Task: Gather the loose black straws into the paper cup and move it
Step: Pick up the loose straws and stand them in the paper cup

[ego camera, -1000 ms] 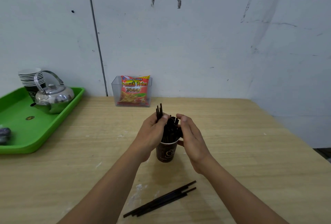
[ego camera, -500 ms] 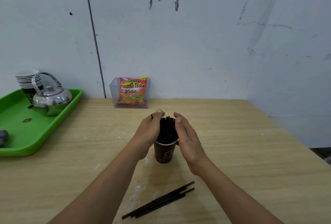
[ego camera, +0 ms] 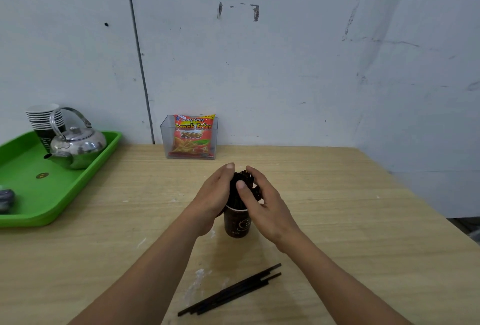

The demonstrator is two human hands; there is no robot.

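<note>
Left hand (ego camera: 213,194) curled around straw bundle (ego camera: 240,179) standing in paper cup (ego camera: 237,224), mid-table (ego camera: 363,220). Right hand (ego camera: 267,207) grips the bundle's other side, thumb on it. Loose straws (ego camera: 231,291) lie nearer the person, apart from cup.

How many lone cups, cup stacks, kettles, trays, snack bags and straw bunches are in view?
Lone cup: 1
Cup stack: 1
Kettle: 1
Tray: 1
Snack bag: 1
Straw bunch: 2, one in the cup, one loose
Total: 7
</note>
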